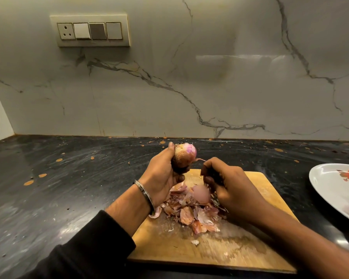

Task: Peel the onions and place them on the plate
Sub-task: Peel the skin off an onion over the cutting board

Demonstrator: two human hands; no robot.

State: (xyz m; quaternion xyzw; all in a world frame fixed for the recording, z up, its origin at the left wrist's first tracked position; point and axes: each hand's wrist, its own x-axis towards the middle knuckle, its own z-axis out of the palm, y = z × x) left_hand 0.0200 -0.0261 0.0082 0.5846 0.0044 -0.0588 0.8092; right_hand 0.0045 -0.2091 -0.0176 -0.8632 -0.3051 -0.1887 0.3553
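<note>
- Head view: the left hand holds an onion up above the far edge of the cutting board, its fingers curled round the lower half. The onion is partly stripped: pale purple flesh shows on top, brown skin lower down.
- The right hand sits just beside the onion with its fingers curled in, seemingly pinching a thin strip of peel; the blur hides the exact grip.
- A heap of onion skins lies on the board under both hands, suggesting the peeling is well along.
- The plate rests on the dark tabletop to the right, with purple pieces at its cut-off edge, likely peeled onion.
- Left to do, judging by this: finish this onion and set it on the plate.
</note>
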